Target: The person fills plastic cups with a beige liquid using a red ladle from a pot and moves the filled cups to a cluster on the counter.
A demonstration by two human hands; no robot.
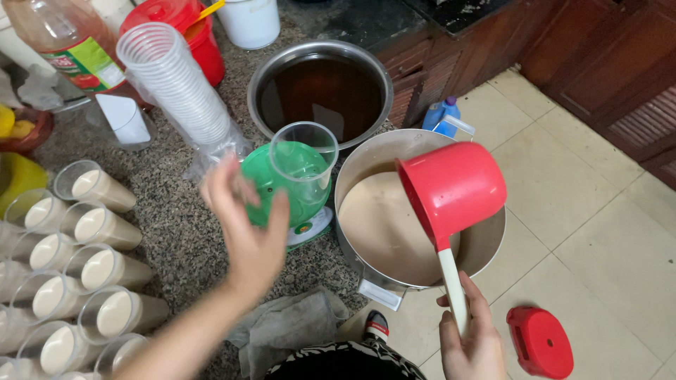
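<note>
My right hand (470,339) grips the white handle of a red ladle (451,188), held over a large metal pot (493,239) of beige milky liquid. My left hand (248,224) hovers open above the speckled counter, fingers spread, next to an empty clear plastic cup (303,160) standing on a green kitchen scale (278,184). The hand touches neither cup nor scale as far as I can tell.
Several filled cups (91,239) line the counter's left. A stack of empty cups (172,81) lies in a plastic sleeve. A metal pot of dark liquid (320,91), a red bucket (189,32), a grey cloth (289,325) and a red lid (541,341) on the tiled floor.
</note>
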